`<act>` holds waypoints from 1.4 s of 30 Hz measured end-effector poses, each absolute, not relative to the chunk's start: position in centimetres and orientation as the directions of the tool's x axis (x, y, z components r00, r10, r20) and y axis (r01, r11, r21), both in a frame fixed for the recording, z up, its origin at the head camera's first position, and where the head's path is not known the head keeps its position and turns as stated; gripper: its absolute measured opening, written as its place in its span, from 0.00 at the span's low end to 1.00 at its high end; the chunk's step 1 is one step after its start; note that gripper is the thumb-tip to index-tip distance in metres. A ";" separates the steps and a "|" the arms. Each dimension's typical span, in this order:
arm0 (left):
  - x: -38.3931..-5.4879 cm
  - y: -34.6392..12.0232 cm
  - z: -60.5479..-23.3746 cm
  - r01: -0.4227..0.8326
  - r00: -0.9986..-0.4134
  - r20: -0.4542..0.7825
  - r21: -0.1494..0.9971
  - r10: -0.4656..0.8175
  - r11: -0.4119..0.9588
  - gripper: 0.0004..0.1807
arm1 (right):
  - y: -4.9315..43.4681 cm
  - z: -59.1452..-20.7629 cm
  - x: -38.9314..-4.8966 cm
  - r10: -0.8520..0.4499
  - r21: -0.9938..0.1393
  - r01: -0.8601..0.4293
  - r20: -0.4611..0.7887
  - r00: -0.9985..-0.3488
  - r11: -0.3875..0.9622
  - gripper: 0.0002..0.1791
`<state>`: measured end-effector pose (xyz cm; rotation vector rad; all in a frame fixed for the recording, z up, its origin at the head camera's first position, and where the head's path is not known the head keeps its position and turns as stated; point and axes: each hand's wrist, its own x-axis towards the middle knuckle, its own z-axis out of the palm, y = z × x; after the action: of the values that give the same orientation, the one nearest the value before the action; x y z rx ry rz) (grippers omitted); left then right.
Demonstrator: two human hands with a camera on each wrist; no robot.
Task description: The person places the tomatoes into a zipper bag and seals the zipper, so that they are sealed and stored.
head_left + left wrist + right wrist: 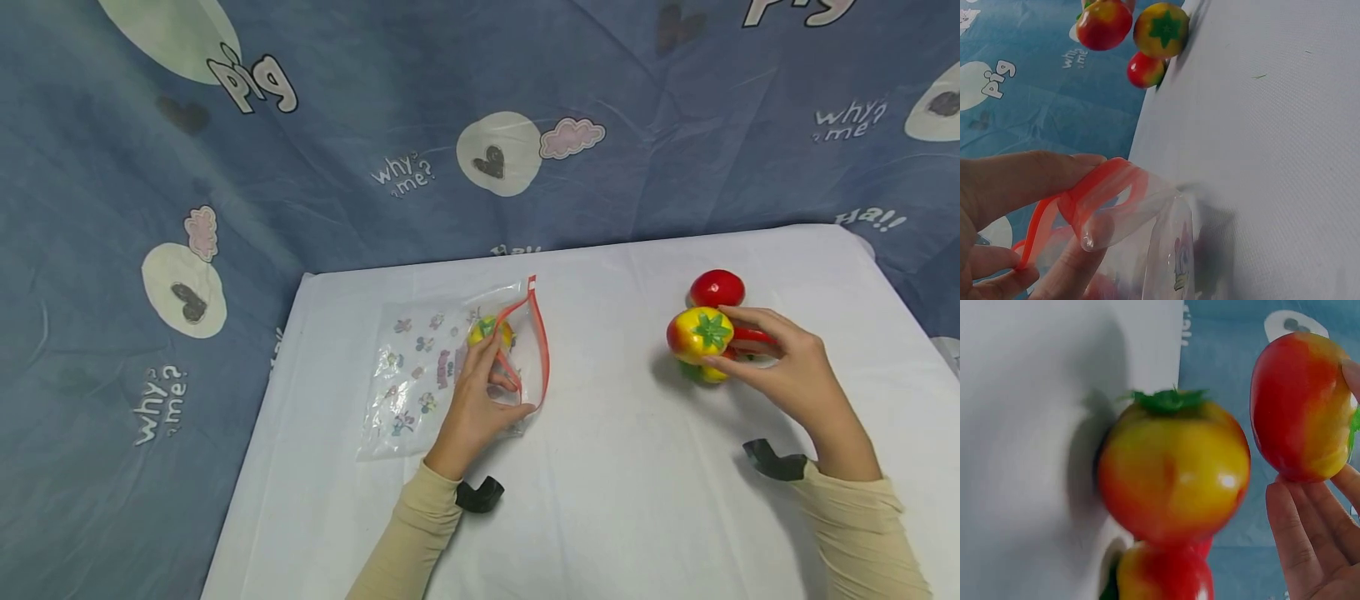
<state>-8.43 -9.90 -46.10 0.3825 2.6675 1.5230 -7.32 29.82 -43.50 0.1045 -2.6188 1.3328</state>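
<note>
My left hand grips the mouth of a clear plastic zip bag, and its red edge stands partly apart. Inside the bag lies a red-and-yellow toy tomato. My right hand holds another red-and-yellow toy tomato with a green leafy top, pinched between thumb and fingers above the table. Beneath and beside that hand sit more toy tomatoes: a yellow-and-red one, partly hidden in the head view, and a red one just behind.
A white cloth covers the table. Behind it hangs a blue printed curtain. A black band piece sticks out from the left wrist, another from the right.
</note>
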 end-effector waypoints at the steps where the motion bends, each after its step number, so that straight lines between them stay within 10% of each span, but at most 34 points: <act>1: -8.4 -9.9 -46.1 0.189 -0.969 0.081 0.852 0.235 0.488 0.63 | 29.6 -43.6 -7.4 0.024 -0.791 -0.153 0.207 -0.978 0.593 0.38; 42: -8.2 -9.2 -45.8 0.202 -0.975 0.109 0.796 0.193 0.571 0.59 | 22.6 -44.9 -11.0 -0.263 -0.808 -0.314 0.204 -0.943 0.499 0.36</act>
<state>-8.22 -9.18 -45.84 0.3516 2.7935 1.4165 -10.97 22.60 -44.89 0.5147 -2.6727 1.4586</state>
